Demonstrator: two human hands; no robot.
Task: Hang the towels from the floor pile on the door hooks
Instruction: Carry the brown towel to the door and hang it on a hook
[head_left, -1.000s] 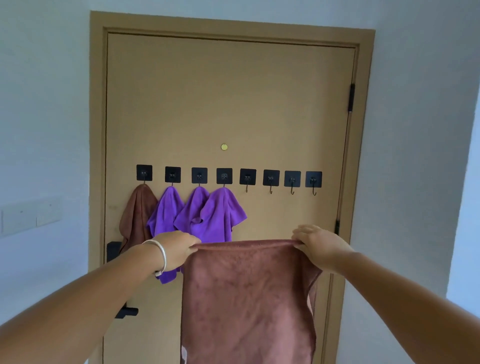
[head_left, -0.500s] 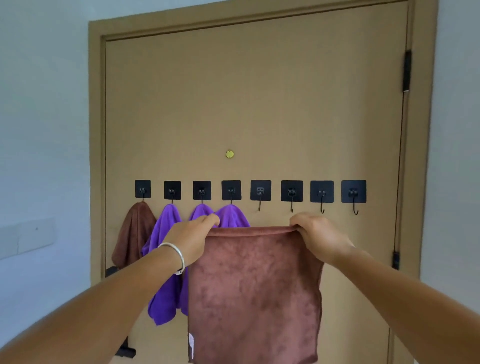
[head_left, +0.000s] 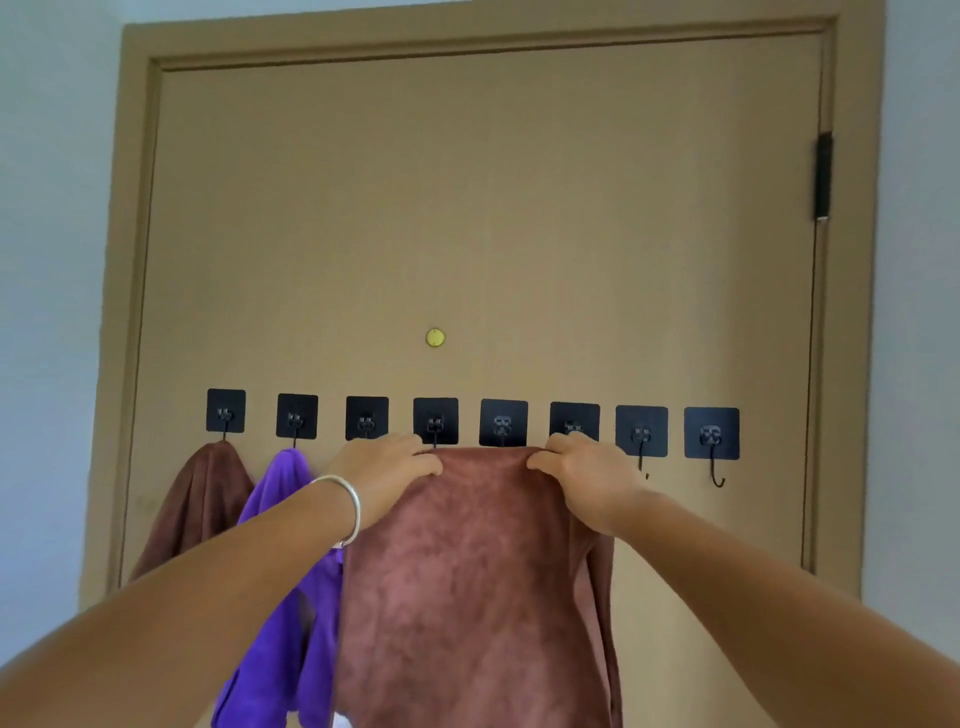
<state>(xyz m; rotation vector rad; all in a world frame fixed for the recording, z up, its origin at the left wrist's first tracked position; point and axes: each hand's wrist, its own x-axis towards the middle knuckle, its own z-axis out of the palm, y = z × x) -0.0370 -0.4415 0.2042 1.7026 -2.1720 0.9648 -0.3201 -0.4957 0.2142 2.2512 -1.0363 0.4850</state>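
Note:
A brown towel (head_left: 478, 587) hangs stretched between both hands, its top edge right under the fifth hook (head_left: 503, 423) of a row of black square hooks on the tan door (head_left: 467, 208). My left hand (head_left: 387, 475) grips the towel's top left corner. At the top right corner, my right hand (head_left: 584, 475) grips it just below the sixth hook (head_left: 574, 422). Another brown towel (head_left: 200, 499) hangs from the first hook (head_left: 225, 411), and purple towels (head_left: 283, 571) hang beside it, partly hidden by my arm and the held towel.
The two rightmost hooks (head_left: 641, 434) (head_left: 711, 436) are bare. A small yellow peephole (head_left: 435, 338) sits above the row. A black hinge (head_left: 822, 176) is on the door's right edge, and pale walls flank the frame.
Both hands have lifted the brown towel from chest height up to the hook row, and the view has moved closer to the door.

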